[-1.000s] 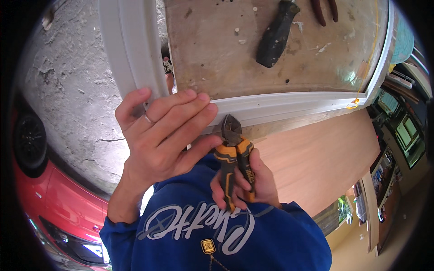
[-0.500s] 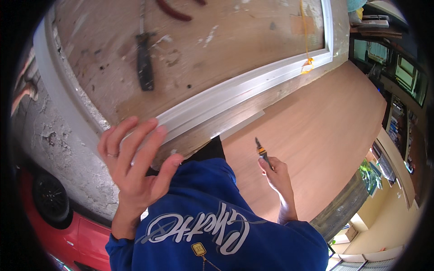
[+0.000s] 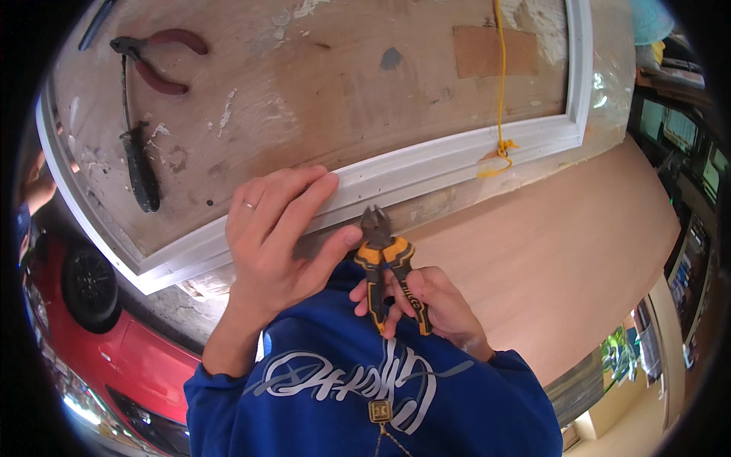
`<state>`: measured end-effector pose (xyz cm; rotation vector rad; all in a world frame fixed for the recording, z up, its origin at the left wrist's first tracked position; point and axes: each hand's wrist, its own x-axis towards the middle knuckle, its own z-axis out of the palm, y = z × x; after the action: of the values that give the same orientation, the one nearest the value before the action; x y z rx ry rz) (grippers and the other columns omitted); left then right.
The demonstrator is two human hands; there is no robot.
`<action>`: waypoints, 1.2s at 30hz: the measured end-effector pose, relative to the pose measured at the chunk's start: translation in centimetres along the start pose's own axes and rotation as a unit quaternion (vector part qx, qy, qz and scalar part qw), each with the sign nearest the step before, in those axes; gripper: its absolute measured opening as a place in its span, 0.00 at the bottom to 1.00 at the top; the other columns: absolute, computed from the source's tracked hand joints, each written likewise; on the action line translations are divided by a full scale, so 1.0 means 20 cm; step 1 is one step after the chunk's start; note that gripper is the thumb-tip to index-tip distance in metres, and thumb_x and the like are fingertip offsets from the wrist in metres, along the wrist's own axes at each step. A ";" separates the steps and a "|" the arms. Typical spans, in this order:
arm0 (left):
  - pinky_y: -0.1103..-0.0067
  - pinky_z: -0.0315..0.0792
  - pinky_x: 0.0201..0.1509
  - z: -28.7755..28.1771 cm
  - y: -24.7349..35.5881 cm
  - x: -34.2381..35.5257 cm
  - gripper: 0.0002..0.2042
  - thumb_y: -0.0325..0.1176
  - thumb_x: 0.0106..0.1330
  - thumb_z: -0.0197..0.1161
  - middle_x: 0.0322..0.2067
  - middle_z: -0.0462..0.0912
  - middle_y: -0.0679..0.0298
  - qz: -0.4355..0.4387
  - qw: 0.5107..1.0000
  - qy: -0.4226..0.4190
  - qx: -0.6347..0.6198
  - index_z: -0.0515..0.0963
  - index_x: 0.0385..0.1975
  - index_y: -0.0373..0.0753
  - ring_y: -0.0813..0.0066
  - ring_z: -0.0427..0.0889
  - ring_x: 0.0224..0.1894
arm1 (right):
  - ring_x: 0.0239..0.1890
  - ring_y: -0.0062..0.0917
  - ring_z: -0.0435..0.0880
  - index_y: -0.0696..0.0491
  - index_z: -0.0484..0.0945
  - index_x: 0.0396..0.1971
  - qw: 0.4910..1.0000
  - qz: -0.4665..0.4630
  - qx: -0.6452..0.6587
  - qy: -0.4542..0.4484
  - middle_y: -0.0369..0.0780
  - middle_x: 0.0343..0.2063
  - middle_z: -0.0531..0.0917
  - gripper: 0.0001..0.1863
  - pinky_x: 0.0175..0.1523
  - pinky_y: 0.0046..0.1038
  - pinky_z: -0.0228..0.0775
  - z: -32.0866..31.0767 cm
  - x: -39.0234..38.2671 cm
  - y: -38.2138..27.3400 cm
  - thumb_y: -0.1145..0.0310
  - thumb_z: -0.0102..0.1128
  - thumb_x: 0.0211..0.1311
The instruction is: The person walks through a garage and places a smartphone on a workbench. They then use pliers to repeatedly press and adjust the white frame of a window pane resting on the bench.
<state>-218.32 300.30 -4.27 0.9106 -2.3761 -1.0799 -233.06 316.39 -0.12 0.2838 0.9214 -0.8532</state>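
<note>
My left hand (image 3: 278,228) straddles the near bar of a white window-like frame (image 3: 457,148), its fingers over the bar and its thumb on the near side. A ring shows on one finger. In my right hand (image 3: 442,305) are diagonal cutters (image 3: 384,259) with black and orange handles. Their handles are spread and their jaws point at the frame's near edge, close to my left thumb. Yellow string (image 3: 502,84) is tied round the near bar farther right.
Red-handled pliers (image 3: 156,61) and a black-handled screwdriver (image 3: 141,171) lie on the stained worktop (image 3: 343,99) inside the frame. A brown board (image 3: 548,228) extends to the right. A red car (image 3: 145,358) stands at lower left. Part of another person (image 3: 38,190) shows at the left edge.
My right hand has brought the cutters left, up to the frame, and their handles have spread. My left hand has moved right along the near bar. The view has shifted.
</note>
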 end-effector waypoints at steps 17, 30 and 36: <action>0.72 0.70 0.43 -0.01 -0.03 -0.01 0.26 0.45 0.41 0.71 0.40 0.80 0.58 -0.004 0.999 -0.036 -0.020 0.80 0.39 0.34 0.60 0.79 0.42 | 0.45 0.41 0.80 0.61 0.71 0.22 0.996 0.074 0.028 -0.047 0.58 0.45 0.74 0.34 0.28 0.27 0.80 -0.01 0.01 -0.10 0.40 0.41 0.63; 0.71 0.71 0.42 0.00 -0.05 0.00 0.25 0.43 0.39 0.71 0.38 0.81 0.59 -0.009 0.999 -0.039 -0.019 0.80 0.38 0.35 0.61 0.79 0.42 | 0.48 0.51 0.77 0.56 0.67 0.14 0.983 0.136 0.121 -0.026 0.63 0.47 0.71 0.35 0.30 0.37 0.82 0.02 0.02 -0.14 0.38 0.37 0.64; 0.72 0.71 0.41 0.00 -0.05 0.00 0.24 0.43 0.39 0.72 0.37 0.81 0.59 -0.015 0.999 -0.040 -0.019 0.80 0.36 0.35 0.62 0.79 0.40 | 0.49 0.54 0.75 0.56 0.67 0.14 0.972 0.180 0.149 0.006 0.63 0.47 0.71 0.35 0.30 0.39 0.82 0.06 -0.01 -0.18 0.38 0.34 0.64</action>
<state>-217.92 299.76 -4.92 0.9092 -2.4036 -1.1912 -235.19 313.49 1.15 0.6964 0.7208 -0.6499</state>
